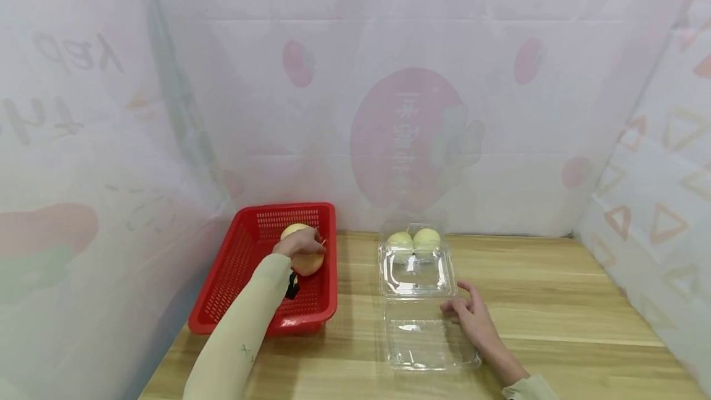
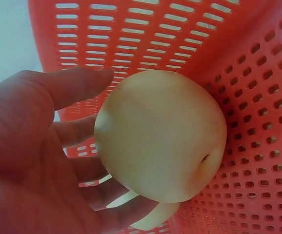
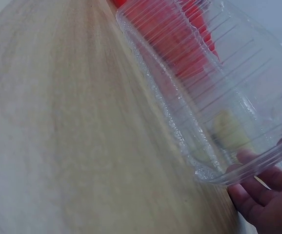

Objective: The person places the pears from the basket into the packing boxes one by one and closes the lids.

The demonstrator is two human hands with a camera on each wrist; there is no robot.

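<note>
In the red basket, my left hand (image 1: 300, 243) curls round a pale yellow pear (image 2: 160, 136). The left wrist view has the thumb on one side of this pear and the fingers along its other side and below. Another pear (image 2: 156, 215) shows partly hidden beneath it. My right hand (image 1: 476, 323) is at the right side of a clear plastic clamshell box (image 1: 419, 350), with the thumb and fingers about its rim (image 3: 251, 170) in the right wrist view. Two pears (image 1: 427, 239) sit in the far part of the box, side by side.
The red basket (image 1: 222, 276) with slotted walls stands at the left of the wooden table (image 1: 528, 289). A black band (image 1: 292, 286) is at the left wrist. Printed cloth (image 1: 500, 141) hangs behind the table and at both sides.
</note>
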